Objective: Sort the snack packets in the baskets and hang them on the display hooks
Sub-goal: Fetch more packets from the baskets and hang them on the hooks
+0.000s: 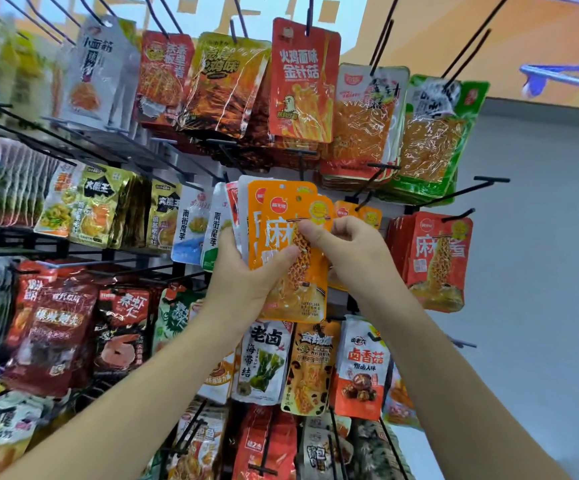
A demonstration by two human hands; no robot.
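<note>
My left hand grips a stack of snack packets in front of the display rack, with orange noodle packets at the front and white ones behind. My right hand pinches the top of the front orange packet near its hang hole. Right behind it, more orange packets of the same kind hang on a black hook. Red packets of the same brand hang to the right. No basket is in view.
The wire rack is full of hanging packets: red and yellow ones above, seaweed and mushroom packets below, dark red ones at left. Bare black hooks stick out at the right, beside a grey wall.
</note>
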